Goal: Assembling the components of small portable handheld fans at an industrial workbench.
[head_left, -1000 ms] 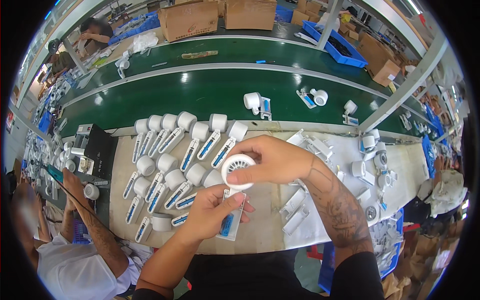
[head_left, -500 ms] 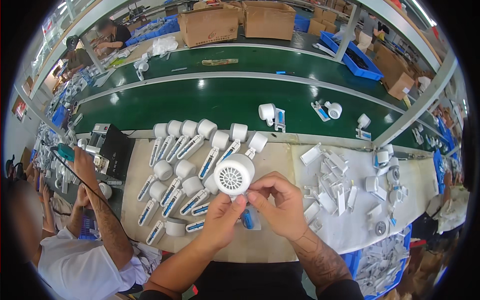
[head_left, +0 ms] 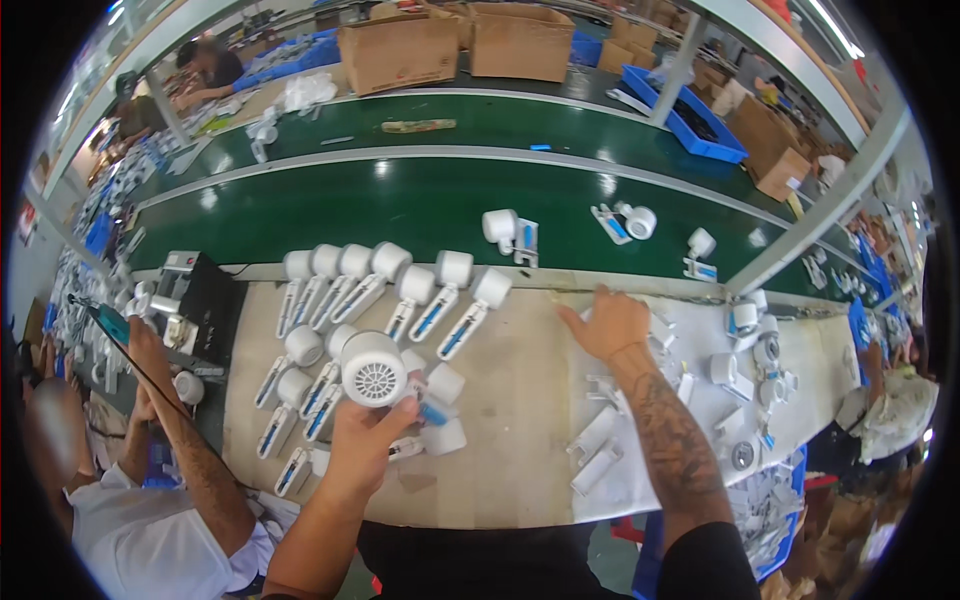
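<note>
Hands part: left hand carries the white fan unit leftward, right hand moves up and right

Half a second ago, both hands meet at the fan unit near the middle of the table; now the left holds it alone above the rows of finished-looking fans, well in from the table's front edge. Its fingers are curled around the fan's lower part, thumb folded across. The right hand is near the table's back edge, beside the white plastic parts, its thumb spread wide from the fingers and nothing visible in its grasp. A bare beige strip lies between the 2 hands.

Beyond the back edge runs a green belt bearing 3 fan units. Print on the front of a cardboard box and pale marks on a black device are too small to read.

The held fan's round grille faces the wearer, tipped slightly down, its drum running back from it. A blurred blue part shows just beside the thumb; the handle's long axis cannot be told.
</note>
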